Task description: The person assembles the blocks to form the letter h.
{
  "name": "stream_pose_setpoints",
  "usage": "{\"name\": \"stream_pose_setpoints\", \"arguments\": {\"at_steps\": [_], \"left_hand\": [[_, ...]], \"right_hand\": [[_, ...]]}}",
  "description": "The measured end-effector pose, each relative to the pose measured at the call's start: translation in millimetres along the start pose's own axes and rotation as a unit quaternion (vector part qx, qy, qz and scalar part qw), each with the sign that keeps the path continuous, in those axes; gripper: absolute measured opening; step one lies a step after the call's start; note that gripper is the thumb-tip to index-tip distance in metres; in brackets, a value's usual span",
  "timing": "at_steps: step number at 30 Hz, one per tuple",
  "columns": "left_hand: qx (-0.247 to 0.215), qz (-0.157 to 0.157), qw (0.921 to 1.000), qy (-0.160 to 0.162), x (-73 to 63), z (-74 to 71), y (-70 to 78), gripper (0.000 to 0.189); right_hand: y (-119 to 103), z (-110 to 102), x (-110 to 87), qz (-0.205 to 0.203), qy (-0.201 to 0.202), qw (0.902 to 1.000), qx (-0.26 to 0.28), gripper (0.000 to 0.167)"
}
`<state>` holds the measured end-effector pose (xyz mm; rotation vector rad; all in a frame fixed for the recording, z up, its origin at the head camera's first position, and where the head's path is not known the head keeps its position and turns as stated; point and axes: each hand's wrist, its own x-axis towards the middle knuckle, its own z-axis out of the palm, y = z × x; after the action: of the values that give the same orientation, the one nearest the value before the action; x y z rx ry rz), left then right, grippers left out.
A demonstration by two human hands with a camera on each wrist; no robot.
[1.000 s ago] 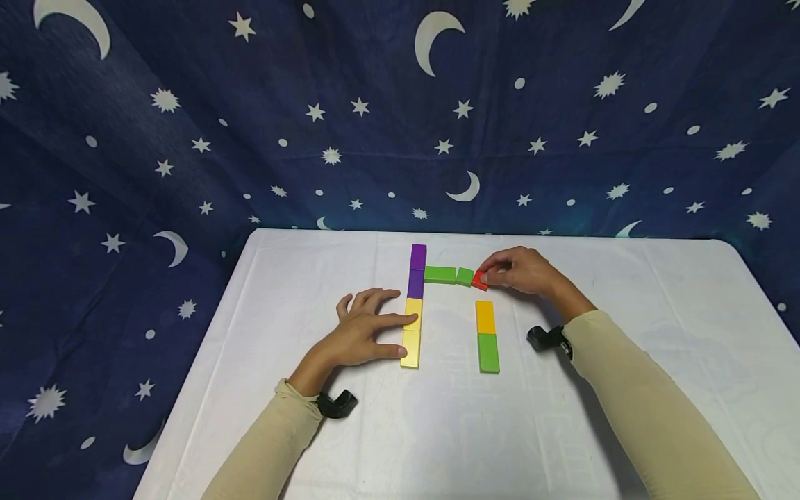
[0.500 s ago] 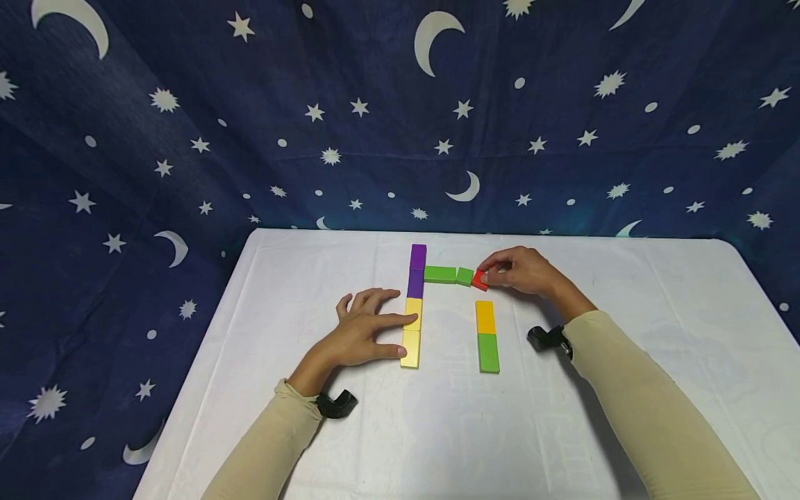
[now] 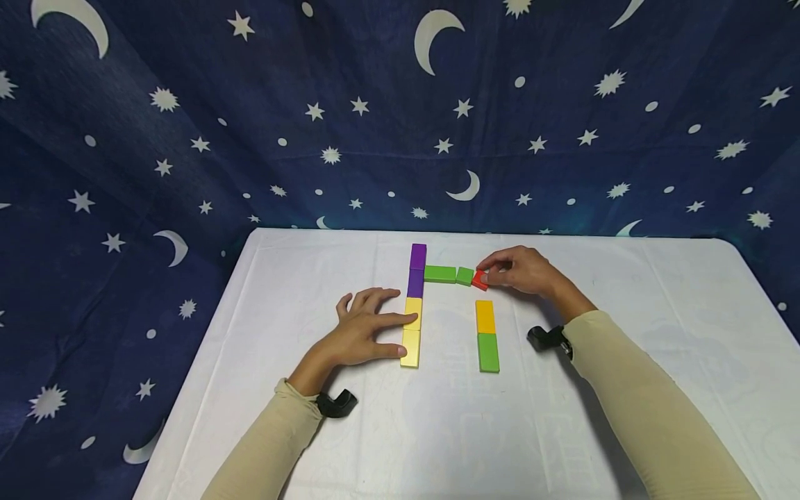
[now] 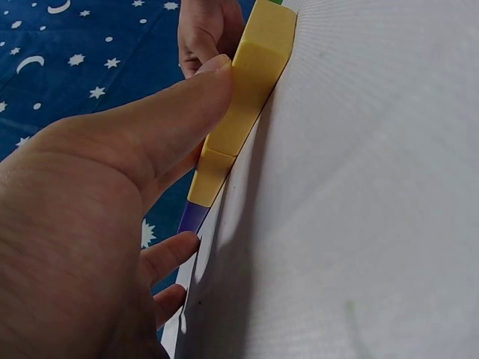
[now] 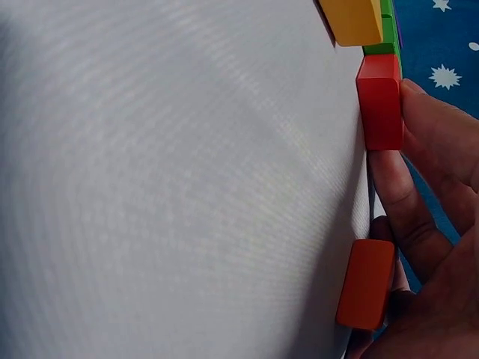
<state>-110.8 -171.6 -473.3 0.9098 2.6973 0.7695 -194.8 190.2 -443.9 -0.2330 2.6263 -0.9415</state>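
My right hand (image 3: 525, 271) pinches a red block (image 5: 383, 105) between thumb and fingers at the right end of a short row. That row has a long green block (image 3: 440, 275) and a small, slightly turned green block (image 3: 464, 276). In the right wrist view, an orange-red block (image 5: 367, 286) sits by the lower fingers; the hand hides it in the head view. My left hand (image 3: 356, 337) spreads over a column, its thumb touching the lower yellow block (image 3: 410, 353) and a finger on the upper yellow block (image 3: 412, 305). Purple blocks (image 3: 417, 257) continue the column.
An orange-yellow block (image 3: 485, 317) and a green block (image 3: 489, 354) lie end to end below the red one, parallel to the column. Everything lies on a white-covered table (image 3: 437, 444). A dark blue star-patterned curtain (image 3: 375, 62) hangs behind it.
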Motion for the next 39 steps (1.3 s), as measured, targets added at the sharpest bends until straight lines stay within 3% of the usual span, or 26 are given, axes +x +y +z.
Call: {"name": "stream_pose_setpoints", "arguments": {"at_steps": [11, 39], "left_hand": [[0.002, 0.018, 0.9998, 0.007, -0.5, -0.1, -2.7, 0.059], [0.002, 0.004, 1.0000, 0.001, -0.1, 0.8, -1.7, 0.060]], "right_hand": [[1.3, -0.6, 1.3, 0.000, 0.001, 1.0000, 0.004, 0.029], [-1.0, -1.6, -0.3, 0.003, -0.005, 1.0000, 0.008, 0.029]]}}
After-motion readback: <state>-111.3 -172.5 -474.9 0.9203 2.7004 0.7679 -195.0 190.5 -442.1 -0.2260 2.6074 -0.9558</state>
